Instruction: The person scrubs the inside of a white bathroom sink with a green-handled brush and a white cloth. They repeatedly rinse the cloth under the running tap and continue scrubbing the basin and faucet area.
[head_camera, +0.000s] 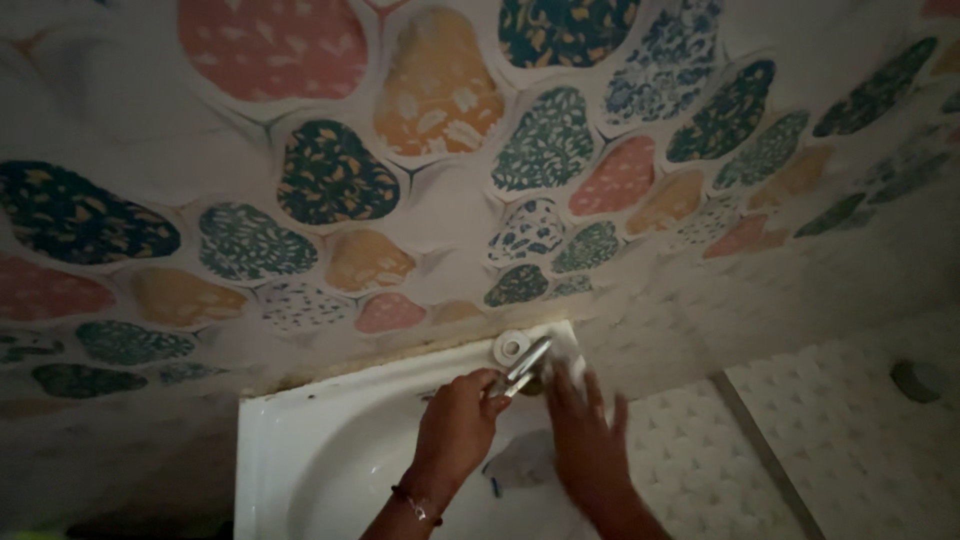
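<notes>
Two hands meet over the white basin (290, 440): left hand (455, 420) fingers clamp the chrome tap (525, 365) at twelve o'clock, right hand (585, 440) fingers spread, blurred, just beside it. A firm, steady grip near the tap's base would likely serve best.

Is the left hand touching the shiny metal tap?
Touching. The head view shows the left hand with its fingers closed around the base of the metal tap above the white sink.

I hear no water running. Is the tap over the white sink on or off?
Cannot tell. The left hand grips the tap above the sink; the dim, blurred view shows no clear stream.
</notes>
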